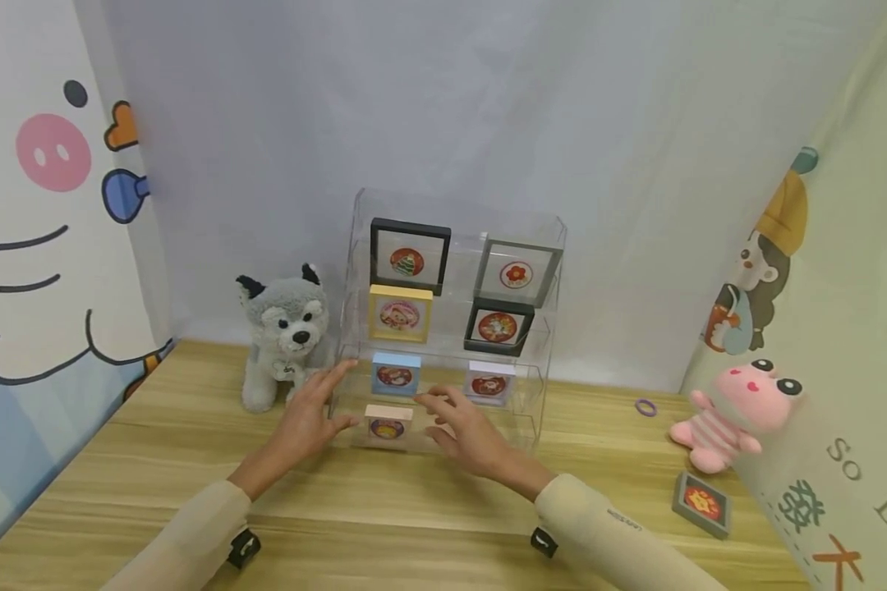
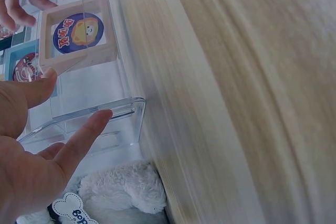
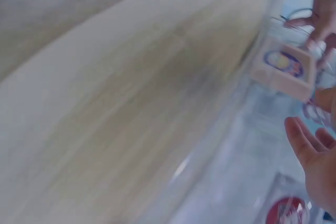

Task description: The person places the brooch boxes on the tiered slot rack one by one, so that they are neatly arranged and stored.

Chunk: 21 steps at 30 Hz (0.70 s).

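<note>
A clear tiered acrylic stand (image 1: pixel 451 205) holds several small picture frames. My left hand (image 1: pixel 314 414) is at the stand's left side, thumb and fingers spread, with the thumb near the pale pink frame (image 2: pixel 79 59) on the lowest tier. Right of that frame, my right hand (image 1: pixel 469 431) hovers in front of the stand with loosely bent fingers and nothing in them. Above the pink frame sits a light blue frame (image 1: pixel 396 361), and a pale lilac frame (image 1: pixel 490 384) stands behind my right hand. Whether the left fingertips touch the acrylic, I cannot tell.
Higher tiers carry a yellow frame (image 1: pixel 401 316), black frames and a grey frame (image 1: pixel 517 273). A plush husky (image 1: pixel 284 336) sits left of the stand. To the right are a pink plush frog (image 1: pixel 732 419), a purple ring (image 1: pixel 645 407) and a grey frame lying flat (image 1: pixel 700 504).
</note>
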Each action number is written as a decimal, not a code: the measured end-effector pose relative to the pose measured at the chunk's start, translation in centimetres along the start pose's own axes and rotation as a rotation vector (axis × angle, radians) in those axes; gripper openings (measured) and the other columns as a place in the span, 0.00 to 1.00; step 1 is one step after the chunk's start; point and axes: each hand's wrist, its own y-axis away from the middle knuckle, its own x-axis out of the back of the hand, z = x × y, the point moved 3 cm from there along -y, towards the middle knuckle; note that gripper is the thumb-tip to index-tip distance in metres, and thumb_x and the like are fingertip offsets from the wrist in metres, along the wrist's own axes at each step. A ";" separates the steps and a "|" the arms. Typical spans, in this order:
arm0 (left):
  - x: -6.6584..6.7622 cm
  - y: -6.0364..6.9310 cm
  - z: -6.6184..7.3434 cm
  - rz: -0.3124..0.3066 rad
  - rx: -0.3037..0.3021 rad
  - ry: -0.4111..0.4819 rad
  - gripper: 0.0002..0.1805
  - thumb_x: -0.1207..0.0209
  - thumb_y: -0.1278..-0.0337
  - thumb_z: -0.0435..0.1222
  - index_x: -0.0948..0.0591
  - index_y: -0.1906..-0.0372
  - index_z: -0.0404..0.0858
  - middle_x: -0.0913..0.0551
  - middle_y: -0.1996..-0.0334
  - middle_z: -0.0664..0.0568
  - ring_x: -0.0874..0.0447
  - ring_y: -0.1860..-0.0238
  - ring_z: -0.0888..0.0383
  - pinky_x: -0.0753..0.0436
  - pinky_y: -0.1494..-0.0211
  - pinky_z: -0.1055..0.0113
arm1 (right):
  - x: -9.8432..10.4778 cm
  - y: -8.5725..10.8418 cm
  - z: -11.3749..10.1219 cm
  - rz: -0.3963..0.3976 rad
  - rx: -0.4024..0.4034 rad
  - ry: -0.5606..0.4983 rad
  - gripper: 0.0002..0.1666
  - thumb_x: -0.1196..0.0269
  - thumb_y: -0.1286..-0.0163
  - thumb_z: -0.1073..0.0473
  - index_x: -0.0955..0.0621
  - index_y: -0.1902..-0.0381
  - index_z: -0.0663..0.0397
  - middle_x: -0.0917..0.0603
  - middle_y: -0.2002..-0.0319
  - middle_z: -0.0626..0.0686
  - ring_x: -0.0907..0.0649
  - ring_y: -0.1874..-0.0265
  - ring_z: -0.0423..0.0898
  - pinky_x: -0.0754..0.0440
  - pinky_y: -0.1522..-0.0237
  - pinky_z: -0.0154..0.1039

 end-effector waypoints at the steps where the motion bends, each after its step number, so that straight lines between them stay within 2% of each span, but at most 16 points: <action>1: 0.0 0.0 0.0 0.001 0.000 0.003 0.48 0.23 0.61 0.30 0.32 0.29 0.41 0.21 0.47 0.32 0.20 0.52 0.39 0.19 0.55 0.45 | 0.5 0.2 -0.1 0.014 -0.007 -0.010 0.28 0.33 0.36 0.72 0.24 0.38 0.61 0.25 0.45 0.64 0.15 0.55 0.54 0.14 0.57 0.37; 7: 0.1 0.1 -0.2 -0.004 0.013 0.001 0.48 0.23 0.61 0.29 0.32 0.29 0.40 0.21 0.46 0.31 0.20 0.51 0.37 0.19 0.54 0.43 | 3.6 2.1 -0.2 0.129 -0.008 -0.017 0.30 0.31 0.39 0.73 0.23 0.39 0.58 0.23 0.46 0.60 0.16 0.55 0.53 0.14 0.57 0.36; 12: 0.2 0.2 -0.2 -0.010 0.021 -0.004 0.48 0.23 0.60 0.29 0.33 0.29 0.40 0.21 0.46 0.31 0.20 0.53 0.39 0.19 0.56 0.44 | 6.3 3.9 0.2 0.245 0.001 -0.022 0.32 0.30 0.44 0.76 0.23 0.40 0.62 0.21 0.48 0.62 0.16 0.56 0.54 0.14 0.59 0.39; 18: 0.1 0.0 -0.1 -0.015 0.019 -0.005 0.48 0.24 0.60 0.29 0.33 0.29 0.41 0.21 0.47 0.33 0.21 0.57 0.42 0.20 0.59 0.47 | 9.7 6.8 1.7 0.389 -0.095 0.000 0.32 0.29 0.46 0.79 0.23 0.42 0.66 0.18 0.53 0.61 0.17 0.56 0.51 0.15 0.58 0.39; 21: 0.1 0.0 -0.1 -0.017 0.015 -0.001 0.48 0.24 0.60 0.29 0.33 0.29 0.41 0.21 0.47 0.32 0.20 0.55 0.40 0.20 0.57 0.46 | 11.2 8.6 2.9 0.444 -0.166 0.040 0.35 0.29 0.48 0.79 0.24 0.40 0.67 0.18 0.52 0.62 0.17 0.55 0.51 0.16 0.55 0.33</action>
